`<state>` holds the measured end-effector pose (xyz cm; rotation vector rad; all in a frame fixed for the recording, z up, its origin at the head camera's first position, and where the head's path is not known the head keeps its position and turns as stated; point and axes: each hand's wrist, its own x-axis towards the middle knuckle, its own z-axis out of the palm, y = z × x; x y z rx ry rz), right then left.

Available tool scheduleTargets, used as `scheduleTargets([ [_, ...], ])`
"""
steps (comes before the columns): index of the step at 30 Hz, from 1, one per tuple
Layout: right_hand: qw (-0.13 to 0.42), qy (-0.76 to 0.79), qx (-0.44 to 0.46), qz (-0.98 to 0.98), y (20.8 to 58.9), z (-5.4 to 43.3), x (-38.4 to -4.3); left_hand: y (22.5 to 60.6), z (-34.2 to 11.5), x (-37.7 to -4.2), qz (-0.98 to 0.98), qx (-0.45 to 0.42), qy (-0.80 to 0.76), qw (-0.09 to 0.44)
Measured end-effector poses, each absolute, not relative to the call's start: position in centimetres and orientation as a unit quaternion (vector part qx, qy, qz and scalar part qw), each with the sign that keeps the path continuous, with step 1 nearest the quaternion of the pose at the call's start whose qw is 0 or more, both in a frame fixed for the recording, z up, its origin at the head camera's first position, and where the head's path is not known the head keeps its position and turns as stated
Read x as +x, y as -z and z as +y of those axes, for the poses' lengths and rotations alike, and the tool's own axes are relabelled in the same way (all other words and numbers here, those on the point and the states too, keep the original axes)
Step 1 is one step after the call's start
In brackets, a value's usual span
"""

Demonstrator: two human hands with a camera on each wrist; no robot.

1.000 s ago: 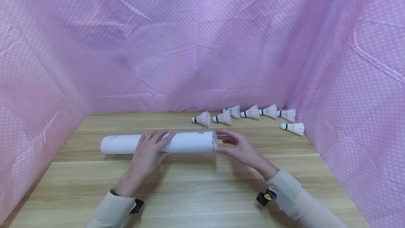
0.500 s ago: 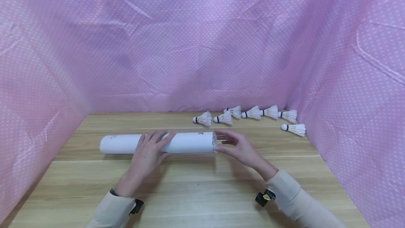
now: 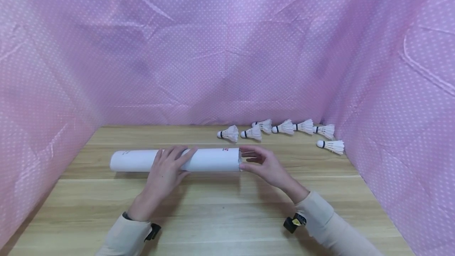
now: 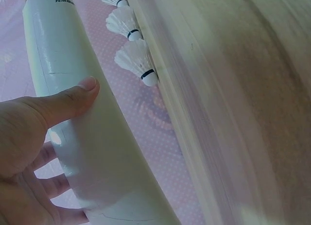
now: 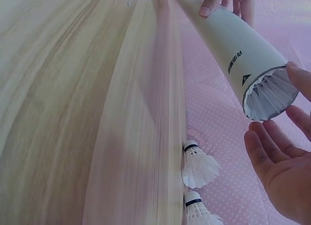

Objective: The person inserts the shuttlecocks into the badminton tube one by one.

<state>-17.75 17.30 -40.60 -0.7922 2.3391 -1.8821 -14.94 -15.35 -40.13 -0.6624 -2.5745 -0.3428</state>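
A white cardboard shuttlecock tube (image 3: 215,160) lies crosswise over the wooden table, its mouth to the right. My left hand (image 3: 168,172) grips it around the middle, thumb on the near side and fingers over the top. At the mouth, my right hand (image 3: 267,168) has its fingers spread loosely about the rim, touching it. In the right wrist view the feather skirt of a shuttlecock (image 5: 271,95) fills the tube's mouth, about level with the rim; its cork is hidden inside. The thumb (image 5: 300,80) meets the rim there.
Several loose shuttlecocks lie along the back of the wooden table (image 3: 220,224), among them one at the left of the row (image 3: 229,133) and one nearer the right edge (image 3: 331,146). Pink dotted cloth (image 3: 213,50) hangs at the back and both sides.
The feather edge that stuck out of the tube's mouth has sunk about level with the rim. My right hand has shifted slightly left, and the tube has slid slightly left; the left hand stays nearly still.
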Motion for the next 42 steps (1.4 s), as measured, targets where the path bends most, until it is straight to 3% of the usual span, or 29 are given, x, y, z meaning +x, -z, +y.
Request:
scheduleTargets([
  [31, 0.053, 0.617, -0.256, 0.743, 40.9, 16.1, -18.6, 40.3, -16.5, -15.2, -0.933, -0.237, 0.116, 0.243],
  [42, 0.050, 0.611, -0.237, 0.753, 41.7, 15.9, -21.5, 40.3, -17.6, -15.0, -0.937, -0.232, 0.114, 0.237],
])
